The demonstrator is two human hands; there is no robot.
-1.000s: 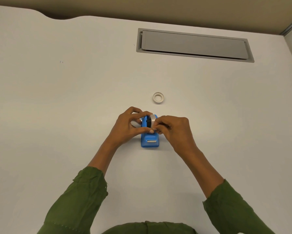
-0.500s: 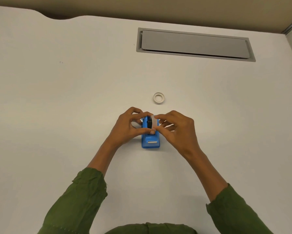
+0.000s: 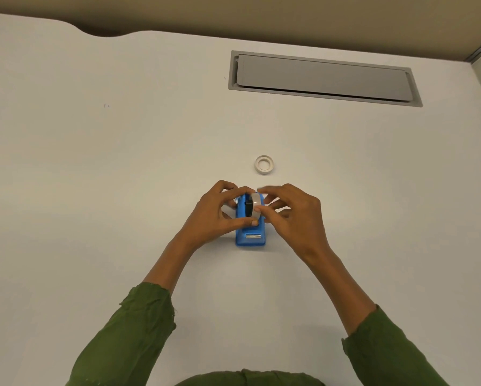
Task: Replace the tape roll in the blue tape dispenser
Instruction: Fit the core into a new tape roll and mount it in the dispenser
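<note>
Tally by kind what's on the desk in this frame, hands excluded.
Blue tape dispenser: 1
Tape roll seated in the dispenser: 1
White ring lying loose on the desk: 1
Grey hatch set into the desk: 1
Total: 4

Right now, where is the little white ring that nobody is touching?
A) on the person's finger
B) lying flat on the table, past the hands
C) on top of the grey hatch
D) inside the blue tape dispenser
B: the white ring lies flat on the table, beyond both hands and apart from the blue tape dispenser.
</note>
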